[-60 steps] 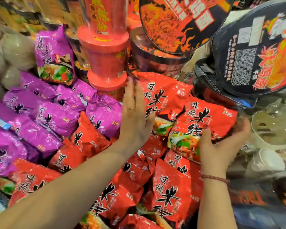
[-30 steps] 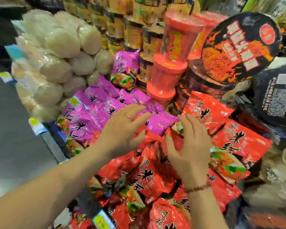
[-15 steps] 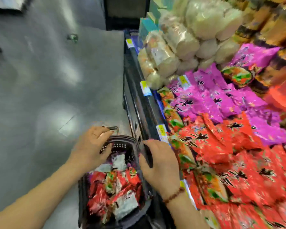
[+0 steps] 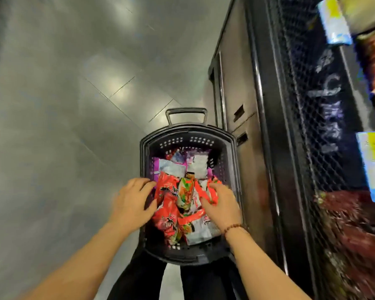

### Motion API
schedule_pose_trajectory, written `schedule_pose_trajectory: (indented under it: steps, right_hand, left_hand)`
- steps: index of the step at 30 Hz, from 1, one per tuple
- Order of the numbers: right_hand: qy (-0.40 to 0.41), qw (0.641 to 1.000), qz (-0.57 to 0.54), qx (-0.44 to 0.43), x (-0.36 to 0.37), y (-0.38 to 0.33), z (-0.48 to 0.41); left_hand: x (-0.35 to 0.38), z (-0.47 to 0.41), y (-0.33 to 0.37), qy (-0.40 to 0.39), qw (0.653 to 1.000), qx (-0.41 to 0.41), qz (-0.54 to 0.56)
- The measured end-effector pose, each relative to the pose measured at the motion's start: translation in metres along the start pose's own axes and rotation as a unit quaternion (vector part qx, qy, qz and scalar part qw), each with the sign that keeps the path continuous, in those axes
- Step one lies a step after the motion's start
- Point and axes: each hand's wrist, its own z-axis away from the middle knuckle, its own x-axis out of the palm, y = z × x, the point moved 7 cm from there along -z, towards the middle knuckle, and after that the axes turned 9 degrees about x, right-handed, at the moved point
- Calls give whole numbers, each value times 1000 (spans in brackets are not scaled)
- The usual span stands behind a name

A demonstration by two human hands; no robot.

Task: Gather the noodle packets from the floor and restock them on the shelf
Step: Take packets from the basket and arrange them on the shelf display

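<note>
Attention is being shifted from the mesh-fronted shelf (image 4: 301,105) to the black perforated plastic basket (image 4: 145,152) on the grey floor (image 4: 52,126), where red foil noodle packets (image 4: 170,194) are being gripped by the curled left hand (image 4: 133,203) and right hand (image 4: 222,205); another load is being gathered.

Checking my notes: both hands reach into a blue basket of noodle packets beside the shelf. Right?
No, the head view shows the basket is black, not blue. The left hand and right hand do reach into its noodle packets, beside the shelf.
</note>
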Motion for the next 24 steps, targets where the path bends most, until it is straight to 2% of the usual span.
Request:
schedule_pose_trajectory:
  steps: [3,7,12,18,21,24]
  right_hand:
    - [-56,998,14,13,54,8,-37]
    - [-90,995,36,-10,112,5,-88]
    - [-130,991,42,-16,170,-2,-146]
    - [-254,955,152,7,215,5,-184]
    - [-252,945,207,-31,215,6,-179]
    - [-203,968,141,-38,207,9,-169]
  left_hand:
    - [44,-1,-39,-13,999,-36,33]
    - [88,-4,-78,-10,995,-83,49]
    - [135,7,-109,8,992,-96,86]
    - [159,23,-115,28,982,-109,149]
    - [162,26,-113,33,979,-117,161]
    - [160,26,-110,29,974,-139,176]
